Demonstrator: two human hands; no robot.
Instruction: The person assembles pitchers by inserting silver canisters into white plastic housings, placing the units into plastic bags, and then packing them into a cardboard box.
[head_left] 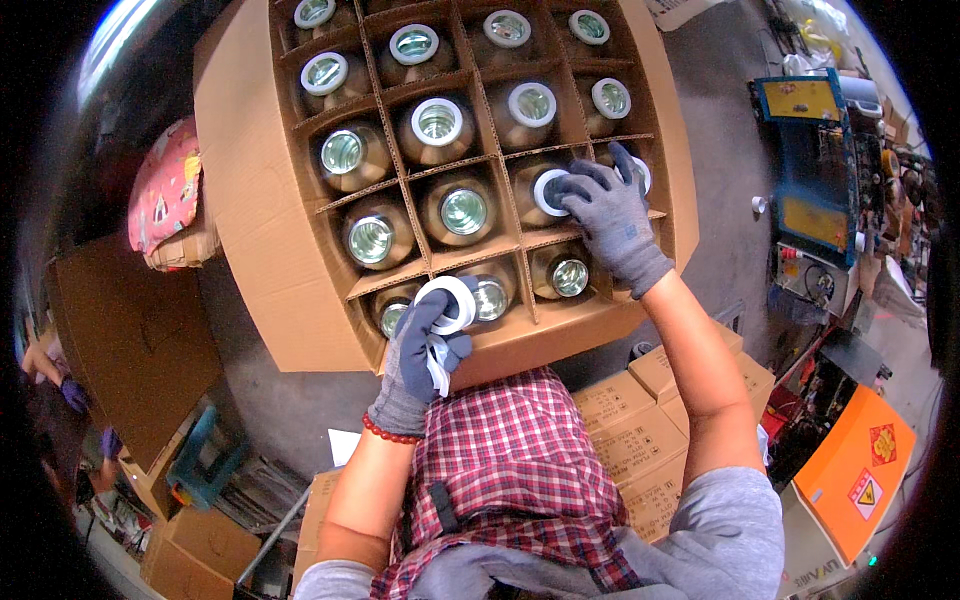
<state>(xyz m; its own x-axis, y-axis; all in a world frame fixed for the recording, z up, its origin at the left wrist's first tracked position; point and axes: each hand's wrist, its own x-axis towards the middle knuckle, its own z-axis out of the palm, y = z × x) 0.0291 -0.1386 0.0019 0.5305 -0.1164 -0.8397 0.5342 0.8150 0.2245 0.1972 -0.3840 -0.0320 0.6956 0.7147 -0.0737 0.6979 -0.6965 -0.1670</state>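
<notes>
A cardboard box (236, 190) with card dividers holds clear glass jars standing mouth up. White rings sit around the mouths of the farther jars, such as one jar (437, 122); several nearer mouths, like that of another jar (464, 212), show bare glass. My left hand (412, 352), in a grey-blue glove, grips white rings (447, 303) over the near row, with a crumpled white piece (438, 365) below them. My right hand (615, 222), gloved alike, spreads its fingers over two ringed jars at the right; the fingers touch one white ring (549, 194) and partly cover the other.
Closed cartons (640, 440) are stacked beside me at the right. A blue-framed machine (805, 165) and an orange panel (855, 475) stand farther right. At the left are a large brown cardboard sheet (140, 350), a blue plastic stool (207, 455) and another person's gloved hand (75, 395).
</notes>
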